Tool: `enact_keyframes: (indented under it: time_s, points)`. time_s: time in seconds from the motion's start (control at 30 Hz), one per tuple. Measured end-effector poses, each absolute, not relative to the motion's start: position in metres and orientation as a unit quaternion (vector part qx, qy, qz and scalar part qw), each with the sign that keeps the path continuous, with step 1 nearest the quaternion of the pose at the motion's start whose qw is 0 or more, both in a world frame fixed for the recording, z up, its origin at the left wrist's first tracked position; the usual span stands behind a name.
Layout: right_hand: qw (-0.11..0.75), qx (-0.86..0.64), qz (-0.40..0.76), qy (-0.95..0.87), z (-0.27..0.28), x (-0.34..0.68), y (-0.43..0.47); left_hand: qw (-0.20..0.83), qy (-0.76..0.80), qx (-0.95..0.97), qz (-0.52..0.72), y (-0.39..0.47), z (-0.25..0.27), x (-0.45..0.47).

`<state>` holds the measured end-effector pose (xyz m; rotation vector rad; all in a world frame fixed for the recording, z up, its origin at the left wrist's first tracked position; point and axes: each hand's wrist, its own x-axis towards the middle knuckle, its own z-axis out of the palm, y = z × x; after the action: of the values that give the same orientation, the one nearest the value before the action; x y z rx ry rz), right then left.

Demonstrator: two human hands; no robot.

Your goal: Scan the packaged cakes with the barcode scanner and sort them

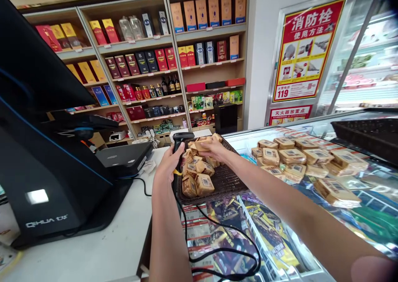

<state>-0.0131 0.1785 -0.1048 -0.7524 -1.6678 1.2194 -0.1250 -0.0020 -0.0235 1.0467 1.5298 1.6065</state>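
While the left hand [169, 160] closes around the handle of a black scanner [184, 136], the right hand [215, 146] pinches a tan packet [201, 146] at the far end of one wicker basket [226, 181]. Left of the left hand, the terminal [59, 191] is marked "QIHUA". Beyond the right hand, at upper right, the wall sign [309, 52] reads "消防栓使用方法" and "119". Ahead of both hands, six orange boxes [201, 15] line the top shelf. Right of the right hand, roughly a dozen packet stacks [292, 156] lie on the glass-topped case [306, 215]; the packets inside the basket overlap too much to count. Bare basket mesh shows below the right wrist. The edge of the desk [124, 228] runs left of the left forearm.
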Motion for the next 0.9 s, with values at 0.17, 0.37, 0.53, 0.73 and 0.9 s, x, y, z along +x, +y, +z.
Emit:
enact_keyframes:
  time_s: [0.17, 0.37, 0.53, 0.73, 0.9]
  points:
    - [0.497, -0.273, 0.475, -0.673, -0.092, 0.034, 0.163, 0.363, 0.569, 0.436, 0.595, -0.004, -0.016, -0.112]
    - [0.58, -0.312, 0.312, -0.685, -0.098, 0.109, 0.126, 0.418, 0.526, 0.522, 0.525, -0.01, -0.003, -0.069]
    - [0.611, -0.372, 0.187, -0.673, -0.102, 0.18, 0.104, 0.409, 0.503, 0.591, 0.479, -0.019, 0.001, -0.007]
    - [0.604, -0.464, 0.127, -0.635, -0.112, 0.256, 0.089, 0.41, 0.522, 0.617, 0.422, -0.015, -0.007, 0.057]
    - [0.572, -0.563, 0.118, -0.584, -0.128, 0.308, 0.091, 0.466, 0.504, 0.602, 0.408, 0.001, -0.015, 0.104]
